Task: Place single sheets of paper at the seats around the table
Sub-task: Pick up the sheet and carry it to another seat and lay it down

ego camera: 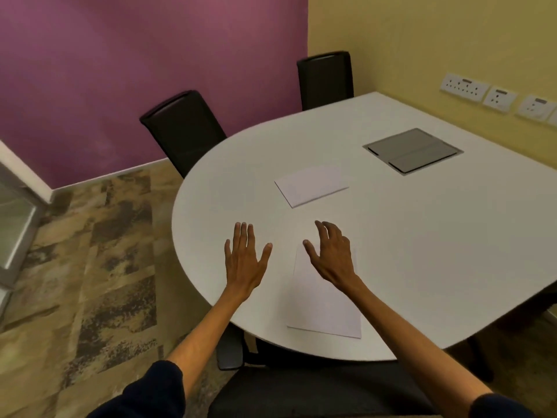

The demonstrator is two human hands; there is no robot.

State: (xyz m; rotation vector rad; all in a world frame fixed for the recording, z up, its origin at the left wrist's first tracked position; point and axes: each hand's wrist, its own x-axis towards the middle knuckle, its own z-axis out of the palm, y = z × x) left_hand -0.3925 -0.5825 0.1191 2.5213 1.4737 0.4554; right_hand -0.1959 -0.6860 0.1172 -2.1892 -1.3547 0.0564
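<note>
The fingers [242, 233] of the left hand [244, 262] are spread flat above the white desk [422, 251], holding nothing. The right hand [333, 257] hovers over the top edge of a single sheet [325, 306], its fingers loosely spread and slightly curled, also empty. That sheet lies at the desk's near edge, above a black chair seat [301, 390]. A paper stack [312, 185] sits farther in, toward the desk's middle.
</note>
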